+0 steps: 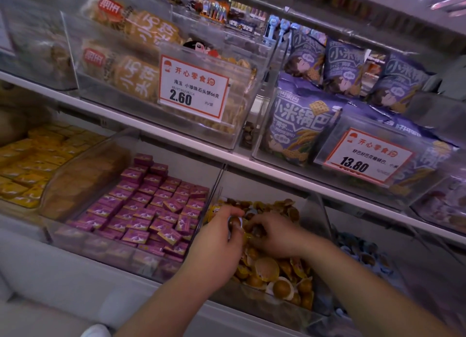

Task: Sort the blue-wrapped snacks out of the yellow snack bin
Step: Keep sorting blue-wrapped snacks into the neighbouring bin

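On the bottom shelf, in the clear yellow snack bin (312, 236), we see both hands down among a big pile of round yellow-wrapped snacks (267, 270), too many to count. The left hand (216, 238) has its fingers curled around one round brown snack (235, 222) in a pale wrapper; we cannot tell if that wrapper is blue. The right hand (273, 232) has its fingers bent into the pile, and we cannot tell if it holds anything. Just to the right sits a bin of blue-wrapped snacks (363, 251), blurry and hard to count. To the left are many little purple boxes (151, 210), and farther left many yellow boxes (32, 160). On the shelf above we count two price tags, 2.60 (193, 88) and 13.80 (367, 155), and at least four purple bags (300, 127).
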Demonstrator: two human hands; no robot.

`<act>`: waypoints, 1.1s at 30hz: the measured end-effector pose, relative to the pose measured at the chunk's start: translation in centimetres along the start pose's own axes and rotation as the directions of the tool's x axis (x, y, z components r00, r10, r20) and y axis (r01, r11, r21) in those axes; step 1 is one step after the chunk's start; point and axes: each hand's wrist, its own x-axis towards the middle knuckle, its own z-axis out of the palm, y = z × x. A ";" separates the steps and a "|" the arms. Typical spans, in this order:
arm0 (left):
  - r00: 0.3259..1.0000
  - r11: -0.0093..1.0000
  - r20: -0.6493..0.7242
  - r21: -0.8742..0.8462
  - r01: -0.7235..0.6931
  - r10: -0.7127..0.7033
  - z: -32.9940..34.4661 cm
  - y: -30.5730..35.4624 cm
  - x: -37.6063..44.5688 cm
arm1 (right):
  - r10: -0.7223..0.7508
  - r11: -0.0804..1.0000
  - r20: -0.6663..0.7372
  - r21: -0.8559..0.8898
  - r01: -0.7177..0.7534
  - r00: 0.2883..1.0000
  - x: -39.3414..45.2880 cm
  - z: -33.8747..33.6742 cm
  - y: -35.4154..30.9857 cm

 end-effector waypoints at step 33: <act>0.869 0.800 0.362 0.377 -0.468 0.338 4.2 1.1 -1.2 | 0.773 0.471 -0.152 0.787 -0.398 0.616 -21.9 -3.4 14.3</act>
